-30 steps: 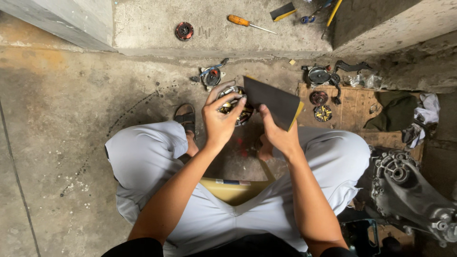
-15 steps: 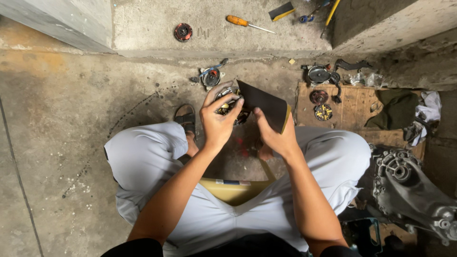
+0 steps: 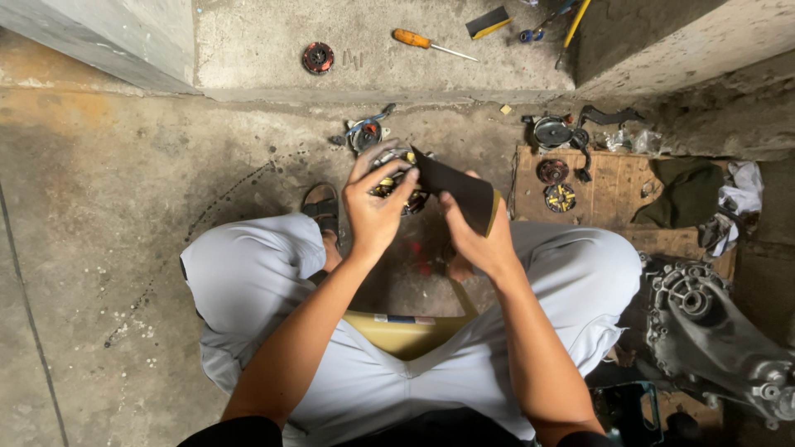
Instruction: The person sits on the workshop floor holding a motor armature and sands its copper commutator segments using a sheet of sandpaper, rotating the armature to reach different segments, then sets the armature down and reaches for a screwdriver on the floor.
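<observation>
My left hand (image 3: 377, 207) grips a round metal motor part with copper-coloured coils (image 3: 396, 174), held above my knees. My right hand (image 3: 472, 236) holds a dark sheet of sandpaper (image 3: 455, 189), its left edge pressed against the metal part. Both hands meet in front of me, over the concrete floor between my light grey trouser legs. Much of the metal part is hidden behind my left fingers and the sheet.
A similar round part (image 3: 364, 134) lies on the floor just beyond my hands. A screwdriver with an orange handle (image 3: 431, 44) and a small red disc (image 3: 318, 58) rest on the raised ledge. A wooden board (image 3: 613, 194) with parts lies right; an engine casing (image 3: 712, 331) stands lower right.
The sandpaper has slid left and tilted against the metal part; my right hand moved with it. My left hand stays around the part.
</observation>
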